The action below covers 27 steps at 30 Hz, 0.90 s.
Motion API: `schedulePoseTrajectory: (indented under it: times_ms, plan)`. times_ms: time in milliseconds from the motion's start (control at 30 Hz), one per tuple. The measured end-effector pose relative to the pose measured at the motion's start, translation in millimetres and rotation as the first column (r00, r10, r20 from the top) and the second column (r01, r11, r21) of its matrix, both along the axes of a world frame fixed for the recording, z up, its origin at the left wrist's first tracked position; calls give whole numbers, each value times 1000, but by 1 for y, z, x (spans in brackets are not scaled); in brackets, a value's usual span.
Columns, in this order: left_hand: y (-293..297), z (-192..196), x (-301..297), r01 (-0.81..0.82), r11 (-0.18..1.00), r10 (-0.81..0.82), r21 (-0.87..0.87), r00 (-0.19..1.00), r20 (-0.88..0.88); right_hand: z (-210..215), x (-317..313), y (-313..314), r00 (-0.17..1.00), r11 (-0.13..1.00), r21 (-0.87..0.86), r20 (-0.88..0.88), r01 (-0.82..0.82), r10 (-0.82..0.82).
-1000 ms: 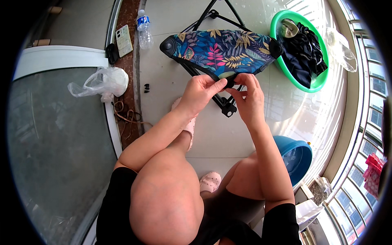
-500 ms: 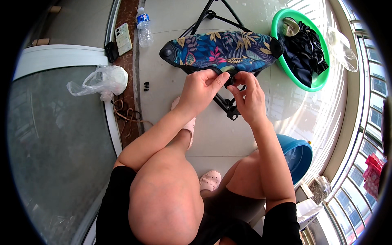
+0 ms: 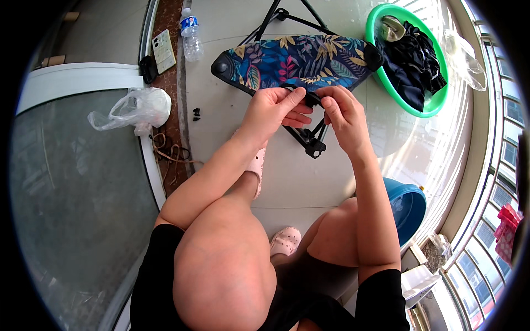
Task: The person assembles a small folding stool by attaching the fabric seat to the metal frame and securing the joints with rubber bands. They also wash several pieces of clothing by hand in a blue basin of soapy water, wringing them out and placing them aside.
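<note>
A folding stool with a dark floral fabric seat (image 3: 301,62) stands in front of me, black plastic caps on its left and right corners. At the seat's near edge, a black corner cap (image 3: 312,99) is pinched between my two hands. My left hand (image 3: 269,113) has its thumb on top of the cap's left side, with the other fingers curled beneath. My right hand (image 3: 345,115) grips the right side between thumb and fingers. Below the hands a stool leg end (image 3: 315,148) with a black fitting sticks out, apart from the cap. The fingers partly hide the cap.
A green basin (image 3: 371,27) with dark clothes stands at the far right; a blue bucket (image 3: 411,212) is beside my right knee. To the left are a plastic bottle (image 3: 191,41), a phone (image 3: 164,51), a plastic bag (image 3: 141,107), a cord (image 3: 171,151) and small black pieces (image 3: 196,114).
My right hand has shifted slightly right and its fingers have repositioned on the cap. My left hand's lower fingers now show beneath it. The view has moved slightly.
</note>
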<state>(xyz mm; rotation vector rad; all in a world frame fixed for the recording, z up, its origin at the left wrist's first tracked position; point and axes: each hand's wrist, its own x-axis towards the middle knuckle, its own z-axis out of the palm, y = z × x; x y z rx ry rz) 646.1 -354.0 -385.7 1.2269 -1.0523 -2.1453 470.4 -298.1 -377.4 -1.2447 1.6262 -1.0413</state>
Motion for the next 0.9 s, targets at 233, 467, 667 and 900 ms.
schedulePoseTrajectory:
  times_ms: [233,467,667,900]
  plan:
    - [-2,5,-8,103,979,-64,-179,975,211,-13,-6,-4,957,989,-129,-270,75,-108]
    - [-3,14,-12,314,196,271,-929,893,359,-8,-11,-5,986,990,-63,-98,128,-134]
    - [-3,13,-11,350,556,96,-754,874,476,-14,-10,-3,991,991,-12,-24,133,-133]
    - [-6,-8,-7,258,700,76,-666,901,428,26,-65,22,766,893,285,463,347,-446]
